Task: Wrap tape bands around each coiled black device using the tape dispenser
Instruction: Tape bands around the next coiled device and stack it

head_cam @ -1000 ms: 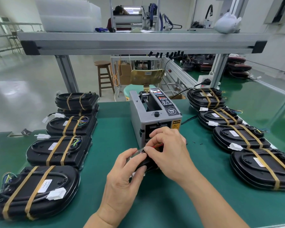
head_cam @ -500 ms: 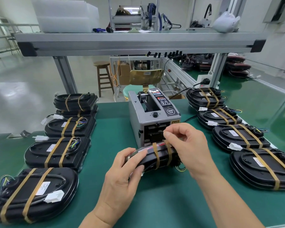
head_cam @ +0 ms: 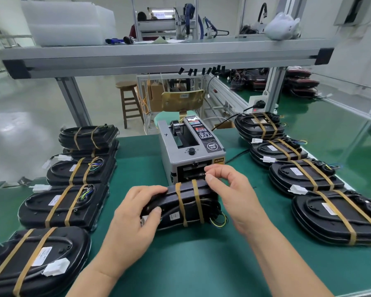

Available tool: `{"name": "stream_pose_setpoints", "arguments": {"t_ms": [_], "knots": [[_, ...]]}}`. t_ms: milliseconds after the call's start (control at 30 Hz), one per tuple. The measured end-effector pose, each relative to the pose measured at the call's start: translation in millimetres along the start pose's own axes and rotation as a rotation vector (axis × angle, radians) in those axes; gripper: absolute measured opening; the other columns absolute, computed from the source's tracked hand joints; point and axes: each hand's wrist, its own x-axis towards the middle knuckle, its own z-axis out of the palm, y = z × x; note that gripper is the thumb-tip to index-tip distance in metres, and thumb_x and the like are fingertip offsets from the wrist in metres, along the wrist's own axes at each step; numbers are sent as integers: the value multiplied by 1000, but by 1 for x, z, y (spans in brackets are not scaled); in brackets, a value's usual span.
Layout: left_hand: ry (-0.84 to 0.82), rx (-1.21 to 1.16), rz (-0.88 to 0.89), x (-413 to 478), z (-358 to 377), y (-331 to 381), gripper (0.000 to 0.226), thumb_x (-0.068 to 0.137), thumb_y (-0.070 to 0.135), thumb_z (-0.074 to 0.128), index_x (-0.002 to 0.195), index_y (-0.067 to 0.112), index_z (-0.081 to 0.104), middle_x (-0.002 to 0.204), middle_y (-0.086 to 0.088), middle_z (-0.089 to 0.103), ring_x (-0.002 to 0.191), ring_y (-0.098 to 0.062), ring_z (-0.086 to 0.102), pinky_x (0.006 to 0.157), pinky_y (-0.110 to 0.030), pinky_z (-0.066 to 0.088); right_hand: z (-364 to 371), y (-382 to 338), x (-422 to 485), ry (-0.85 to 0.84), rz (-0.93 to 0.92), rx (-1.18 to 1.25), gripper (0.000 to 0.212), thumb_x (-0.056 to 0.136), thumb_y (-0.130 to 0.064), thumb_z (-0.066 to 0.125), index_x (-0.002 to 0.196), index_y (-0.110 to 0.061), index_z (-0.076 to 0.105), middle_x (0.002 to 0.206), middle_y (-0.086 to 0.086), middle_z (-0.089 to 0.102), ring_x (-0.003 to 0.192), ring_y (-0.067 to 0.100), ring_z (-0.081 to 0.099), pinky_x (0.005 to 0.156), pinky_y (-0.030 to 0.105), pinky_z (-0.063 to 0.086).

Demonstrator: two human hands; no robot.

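A black coiled device point(head_cam: 189, 202) with two tan tape bands lies on the green mat just in front of the grey tape dispenser point(head_cam: 191, 146). My left hand point(head_cam: 133, 224) grips the device's left end, fingers over the top and thumb on the near side. My right hand point(head_cam: 234, 194) hovers above the device's right end, at the dispenser's front outlet. Its thumb and forefinger are curled and slightly apart, with nothing visible between them. Coloured wires stick out at the device's right end.
A row of banded black devices point(head_cam: 64, 207) lines the left side of the mat, another row point(head_cam: 302, 176) the right. The dispenser's power cable point(head_cam: 238, 155) runs off to the right. An aluminium shelf point(head_cam: 159, 58) spans overhead.
The device has been turned flat onto the mat, showing both bands. My right hand has let go of it and lifted to the dispenser outlet. My left hand kept its grip.
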Motion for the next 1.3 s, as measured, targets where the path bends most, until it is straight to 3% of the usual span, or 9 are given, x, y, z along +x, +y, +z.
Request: {"name": "stream_pose_setpoints", "arguments": {"t_ms": [100, 200, 333, 433, 567, 767, 1033, 1233, 1300], "knots": [[-16, 214, 20, 14, 8, 16, 44, 83, 45, 53, 116, 18, 63, 119, 4, 55, 114, -9, 50, 102, -28, 40, 4, 6, 3, -37, 78, 94, 10, 96, -7, 59, 92, -12, 67, 107, 2, 67, 88, 2, 61, 78, 14, 47], [-107, 336, 126, 28, 19, 33, 50, 88, 42, 59, 134, 25, 56, 121, 6, 60, 108, -21, 56, 98, -43, 45, 2, 8, 8, -63, 126, 122, 8, 97, -7, 57, 98, -5, 65, 104, 6, 64, 89, 11, 59, 79, 23, 49], [-178, 275, 128, 35, 27, 38, 33, 97, 36, 57, 130, 33, 61, 116, 13, 62, 100, -14, 62, 83, -38, 51, -17, 3, 20, -79, 186, 165, 17, 97, -4, 55, 106, 9, 61, 109, 13, 64, 95, 20, 57, 94, 36, 45], [-191, 240, 146, 36, 26, 35, 32, 96, 34, 58, 127, 29, 64, 116, 14, 63, 99, -11, 62, 84, -35, 51, -35, -5, 29, -168, 207, 36, 14, 96, -5, 58, 105, 2, 66, 105, 9, 67, 98, 16, 57, 102, 33, 42], [-185, 269, 160, 35, 26, 36, 30, 95, 31, 60, 125, 27, 65, 118, 15, 62, 99, -11, 62, 82, -34, 53, -50, -19, 36, -326, 201, -217, 10, 95, -6, 60, 88, -12, 66, 102, 2, 66, 96, 10, 55, 89, 20, 42], [-197, 307, 161, 38, 28, 37, 30, 95, 26, 60, 125, 21, 64, 120, 12, 64, 103, -17, 64, 84, -39, 53, -47, -28, 39, -432, 170, -393, 15, 92, -5, 64, 79, -14, 65, 91, 9, 61, 85, 19, 51, 83, 34, 40], [-207, 312, 183, 37, 29, 37, 35, 96, 33, 50, 128, 33, 63, 115, 13, 61, 92, -16, 63, 75, -37, 54, -39, -36, 41, -414, 129, -569, 18, 87, -11, 67, 70, -19, 66, 83, 13, 68, 77, 18, 57, 88, 51, 52], [-224, 321, 192, 36, 30, 35, 35, 98, 35, 48, 131, 36, 60, 117, 14, 60, 92, -16, 62, 76, -38, 54, -39, -38, 43, -404, 121, -638, 19, 84, -15, 67, 66, -20, 66, 78, 5, 66, 71, 16, 53, 65, 33, 45], [-229, 326, 188, 36, 30, 35, 36, 99, 35, 48, 134, 38, 58, 117, 15, 59, 93, -16, 61, 77, -37, 53, -39, -38, 43, -402, 124, -646, 17, 84, -15, 66, 68, -17, 67, 80, 11, 68, 69, 16, 52, 64, 32, 43]]}}
